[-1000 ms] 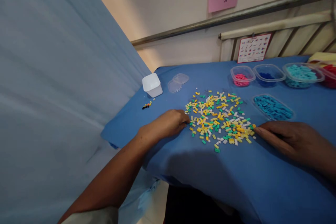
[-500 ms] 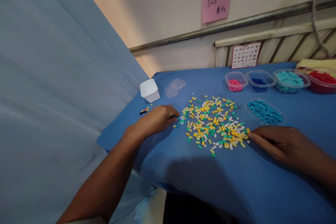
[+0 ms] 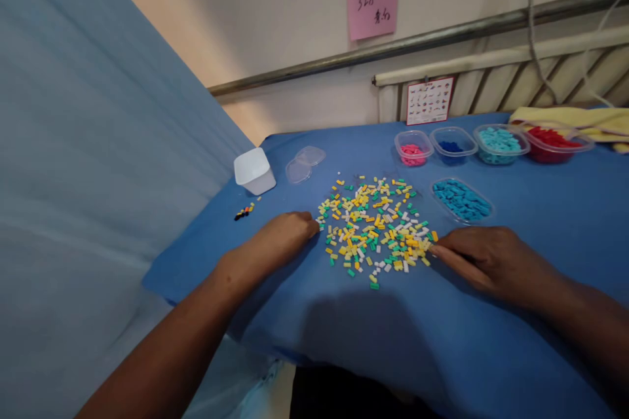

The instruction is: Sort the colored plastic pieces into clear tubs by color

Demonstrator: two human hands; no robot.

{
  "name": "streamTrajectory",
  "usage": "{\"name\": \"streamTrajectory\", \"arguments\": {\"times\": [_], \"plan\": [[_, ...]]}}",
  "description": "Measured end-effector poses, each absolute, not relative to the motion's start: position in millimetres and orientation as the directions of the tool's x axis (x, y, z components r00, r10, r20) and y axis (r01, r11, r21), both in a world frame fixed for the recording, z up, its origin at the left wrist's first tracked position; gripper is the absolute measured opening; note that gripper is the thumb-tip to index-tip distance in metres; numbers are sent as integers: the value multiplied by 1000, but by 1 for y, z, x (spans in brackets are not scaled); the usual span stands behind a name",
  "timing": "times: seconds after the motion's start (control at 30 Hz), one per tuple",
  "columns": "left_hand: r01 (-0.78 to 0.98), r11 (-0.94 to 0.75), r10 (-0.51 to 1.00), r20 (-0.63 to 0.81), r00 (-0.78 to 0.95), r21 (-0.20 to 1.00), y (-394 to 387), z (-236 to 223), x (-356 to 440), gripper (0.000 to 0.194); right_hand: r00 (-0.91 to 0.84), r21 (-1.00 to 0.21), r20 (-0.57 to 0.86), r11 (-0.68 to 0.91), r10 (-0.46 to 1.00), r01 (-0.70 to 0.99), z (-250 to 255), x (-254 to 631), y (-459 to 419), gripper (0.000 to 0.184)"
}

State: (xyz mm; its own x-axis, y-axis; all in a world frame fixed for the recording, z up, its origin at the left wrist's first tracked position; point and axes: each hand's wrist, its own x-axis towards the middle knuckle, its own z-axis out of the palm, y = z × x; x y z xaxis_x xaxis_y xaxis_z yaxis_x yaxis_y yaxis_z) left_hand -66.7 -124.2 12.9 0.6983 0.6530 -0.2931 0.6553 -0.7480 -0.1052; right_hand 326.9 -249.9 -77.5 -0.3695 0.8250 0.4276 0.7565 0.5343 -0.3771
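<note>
A loose spread of tiny plastic building bricks (image 3: pixel 366 222) in yellow, green, white and orange covers the middle of the blue-clothed table (image 3: pixel 373 321). At its left edge rests my left hand (image 3: pixel 289 234), palm down with fingers curled together; whatever its fingertips hold is hidden. On the opposite side, my right hand (image 3: pixel 484 256) has thumb and forefinger pinched at the bricks' right edge. Something small and pale shows by those fingertips, too small to make out. Close behind the right hand sits a shallow clear tray of blue bricks (image 3: pixel 462 201).
Clear tubs hold pink bricks (image 3: pixel 413 154), dark blue bricks (image 3: pixel 449 147), light turquoise bricks (image 3: pixel 498 141) and red bricks (image 3: pixel 553 139). Left are a white tub (image 3: pixel 255 170), clear lids (image 3: pixel 299 171) and several black bricks (image 3: pixel 242 215). A picture card (image 3: pixel 429 101) leans behind; a curtain (image 3: pixel 98 163) hangs left.
The view has swung to the right. My left hand has come slightly nearer to me, covering small blue pieces that showed by its fingertips. My right hand keeps its pinch at the bricks' edge.
</note>
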Motion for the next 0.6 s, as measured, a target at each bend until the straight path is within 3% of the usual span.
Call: {"name": "streamTrajectory", "arguments": {"times": [0.13, 0.4, 0.6], "plan": [[659, -747, 652, -283, 704, -82, -116, 15, -67, 25, -475, -384, 417, 624, 775, 681, -69, 319, -251, 39], [588, -759, 585, -101, 804, 280, -93, 32, -11, 23, -493, -386, 408, 634, 769, 670, -59, 304, -246, 45], [442, -855, 446, -51, 894, 273, -78, 40, 127, 29, -454, -418, 417, 609, 788, 674, -64, 307, -240, 43]]}}
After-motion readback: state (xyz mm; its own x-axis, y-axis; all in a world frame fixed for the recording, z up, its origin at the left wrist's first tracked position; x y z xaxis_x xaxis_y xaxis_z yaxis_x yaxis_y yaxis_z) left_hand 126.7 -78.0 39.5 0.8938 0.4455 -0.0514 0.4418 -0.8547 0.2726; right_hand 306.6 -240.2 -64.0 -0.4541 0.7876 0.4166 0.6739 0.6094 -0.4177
